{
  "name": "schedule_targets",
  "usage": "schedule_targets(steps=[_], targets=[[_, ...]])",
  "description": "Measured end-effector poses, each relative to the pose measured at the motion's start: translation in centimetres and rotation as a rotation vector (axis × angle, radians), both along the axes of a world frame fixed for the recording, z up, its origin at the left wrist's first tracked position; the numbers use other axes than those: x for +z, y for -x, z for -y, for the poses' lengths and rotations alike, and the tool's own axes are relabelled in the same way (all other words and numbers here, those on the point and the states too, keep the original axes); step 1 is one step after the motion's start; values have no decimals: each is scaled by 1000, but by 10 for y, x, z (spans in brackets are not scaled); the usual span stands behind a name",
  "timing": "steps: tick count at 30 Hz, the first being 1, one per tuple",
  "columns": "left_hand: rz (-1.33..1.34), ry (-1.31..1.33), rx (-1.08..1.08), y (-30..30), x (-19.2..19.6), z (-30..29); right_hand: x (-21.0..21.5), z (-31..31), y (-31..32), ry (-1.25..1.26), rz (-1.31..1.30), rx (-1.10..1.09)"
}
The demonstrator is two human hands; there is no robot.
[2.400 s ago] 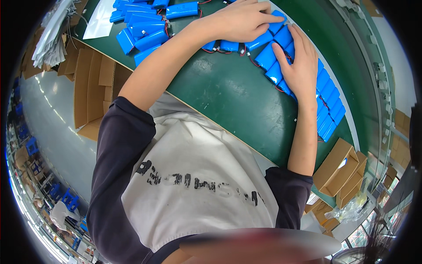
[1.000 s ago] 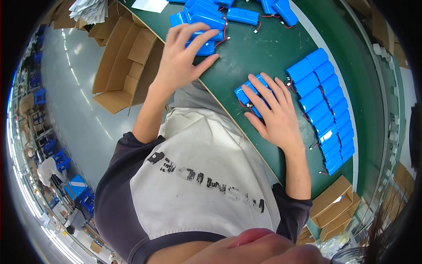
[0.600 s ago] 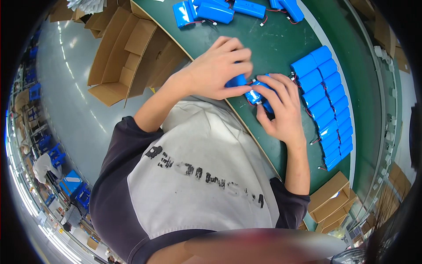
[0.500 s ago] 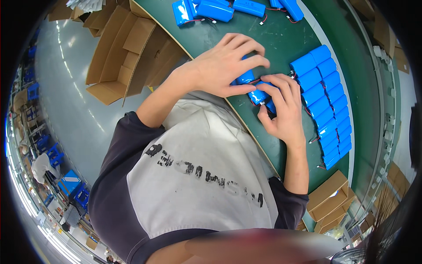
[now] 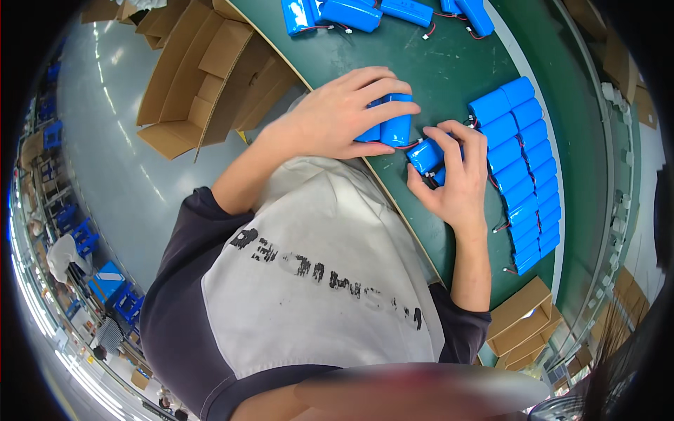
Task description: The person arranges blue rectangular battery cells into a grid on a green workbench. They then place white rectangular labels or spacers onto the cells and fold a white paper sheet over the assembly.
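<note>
My left hand (image 5: 351, 112) is closed round a pair of blue battery packs (image 5: 397, 125) near the bench's front edge, its fingers over their tops. Beside it, my right hand (image 5: 455, 168) curls over another blue battery pack (image 5: 424, 156), thumb on the near side and fingers on the far side. Part of one more pack shows beneath that palm. Thin red and black leads with small white plugs come off the packs. To the right, two columns of blue battery packs (image 5: 509, 158) lie side by side in a neat block on the green bench top (image 5: 449, 77).
More blue battery packs (image 5: 351, 15) lie loosely at the far end of the bench. An open cardboard box (image 5: 175, 105) stands left of the bench, over the grey floor. Another cardboard box (image 5: 523, 319) sits at the lower right. A pale strip (image 5: 554, 259) runs along the bench's right side.
My left hand has drawn back left with its two packs, which now stand apart from the one under my right hand. The right hand has shifted slightly and stays over its pack.
</note>
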State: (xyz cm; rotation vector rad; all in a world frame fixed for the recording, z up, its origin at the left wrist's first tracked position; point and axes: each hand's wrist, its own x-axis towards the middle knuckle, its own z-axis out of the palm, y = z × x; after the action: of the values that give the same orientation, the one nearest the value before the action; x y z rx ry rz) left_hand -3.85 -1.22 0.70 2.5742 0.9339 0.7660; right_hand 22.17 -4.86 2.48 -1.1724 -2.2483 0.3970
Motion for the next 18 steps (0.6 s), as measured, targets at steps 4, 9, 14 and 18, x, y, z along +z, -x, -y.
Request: schedule_targets(steps=[4,9,14,18], targets=[[95,97,-293,-3,1,-17,7,-3,-1,-20,34,91],[189,19,-432,-14,7,-38,11,0,-1,-27,158,191],[246,-276,40,17,31,-56,17,1,8,6,376,195],[-22,-524,597,22,14,-71,22,1,26,-63,453,167]])
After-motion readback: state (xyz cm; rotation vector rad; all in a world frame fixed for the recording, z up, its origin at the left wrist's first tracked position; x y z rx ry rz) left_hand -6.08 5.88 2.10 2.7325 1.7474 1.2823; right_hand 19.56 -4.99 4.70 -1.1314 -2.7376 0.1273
